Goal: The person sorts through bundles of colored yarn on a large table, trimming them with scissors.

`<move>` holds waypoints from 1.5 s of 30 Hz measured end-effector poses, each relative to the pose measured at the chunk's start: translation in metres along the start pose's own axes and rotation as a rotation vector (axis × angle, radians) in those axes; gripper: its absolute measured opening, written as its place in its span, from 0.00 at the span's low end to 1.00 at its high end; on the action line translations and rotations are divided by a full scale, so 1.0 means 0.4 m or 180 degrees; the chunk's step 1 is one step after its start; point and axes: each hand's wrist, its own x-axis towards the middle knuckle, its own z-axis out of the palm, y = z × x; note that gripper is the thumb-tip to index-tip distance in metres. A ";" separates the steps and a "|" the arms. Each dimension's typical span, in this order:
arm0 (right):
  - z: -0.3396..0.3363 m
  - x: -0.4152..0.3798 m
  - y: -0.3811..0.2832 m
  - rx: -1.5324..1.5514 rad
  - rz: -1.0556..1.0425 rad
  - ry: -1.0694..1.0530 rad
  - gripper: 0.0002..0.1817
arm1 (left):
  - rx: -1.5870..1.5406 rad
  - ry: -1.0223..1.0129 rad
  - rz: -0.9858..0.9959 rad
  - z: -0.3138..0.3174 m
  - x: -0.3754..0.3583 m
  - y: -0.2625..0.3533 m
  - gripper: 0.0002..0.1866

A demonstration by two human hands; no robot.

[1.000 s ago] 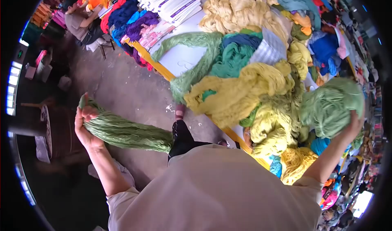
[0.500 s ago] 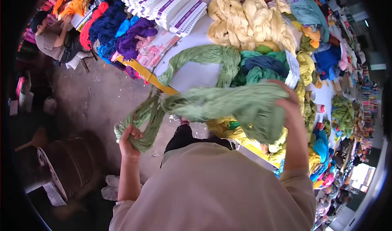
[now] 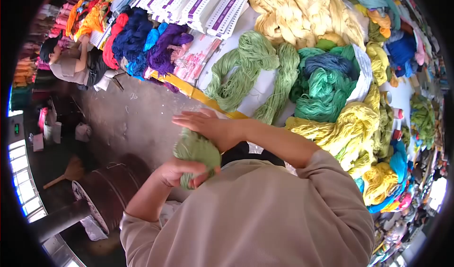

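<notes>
A compact bundle of light green yarn (image 3: 195, 150) is held close in front of my body. Wrapped around its lower part are the fingers of my left hand (image 3: 177, 171), closed on it. My right hand (image 3: 215, 129) lies over the bundle's upper end with its fingers stretched out; its palm side is hidden. Beyond my hands, more light green skeins (image 3: 250, 61) lie loosely looped on the table near its yellow edge (image 3: 203, 96).
Green and blue skeins (image 3: 326, 94), yellow skeins (image 3: 352, 134) and cream skeins (image 3: 302, 14) lie on the table. White printed strips (image 3: 203, 7) are stacked at the back. A person (image 3: 71, 66) sits at the far left. A large spool (image 3: 111, 191) stands on the floor at left.
The green skein stretched between my hands is now a compact bundle. My right hand has come across to the left, onto the bundle beside my left hand. The view has shifted slightly.
</notes>
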 end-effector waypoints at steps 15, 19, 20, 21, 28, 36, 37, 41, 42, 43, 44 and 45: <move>-0.175 -0.438 -0.027 0.3181 0.2226 0.1628 0.30 | 0.4157 -0.0741 -0.0946 -0.062 0.300 0.394 0.34; -0.239 -0.478 0.095 0.2738 0.2552 0.2303 0.29 | 0.5047 -0.0371 0.0059 -0.076 0.524 0.480 0.33; -0.262 -0.491 0.164 0.2139 0.2685 0.2276 0.30 | 0.5334 -0.0340 0.0435 -0.103 0.607 0.491 0.32; -0.280 -0.508 0.241 0.1551 0.2811 0.2226 0.31 | 0.5446 -0.0070 0.0758 -0.136 0.694 0.492 0.31; -0.270 -0.520 0.503 -0.0616 0.4305 0.2501 0.33 | 0.5633 0.1887 0.1449 -0.305 0.976 0.289 0.42; -0.283 -0.516 0.536 -0.0392 0.3964 0.2686 0.30 | 0.7039 -0.0831 0.3074 -0.251 0.860 0.065 0.22; -0.285 -0.514 0.533 -0.0324 0.3946 0.2725 0.30 | 0.7086 -0.0830 0.2460 -0.259 0.849 0.056 0.19; -0.302 -0.498 0.514 0.0273 0.3728 0.3036 0.29 | 0.7160 -0.0631 0.0803 -0.243 0.763 0.165 0.12; -0.306 -0.494 0.511 0.0283 0.3725 0.3031 0.29 | 0.7007 -0.0403 0.1101 -0.266 0.735 0.209 0.12; -0.312 -0.491 0.509 0.0423 0.3717 0.3048 0.28 | 0.6849 -0.0179 0.1397 -0.308 0.707 0.260 0.13; -0.314 -0.488 0.509 0.0562 0.3710 0.3066 0.27 | 0.6598 0.0091 0.2337 -0.361 0.688 0.308 0.12; -0.312 -0.492 0.515 0.0568 0.3708 0.3067 0.27 | 0.6588 0.0401 0.2803 -0.404 0.673 0.358 0.11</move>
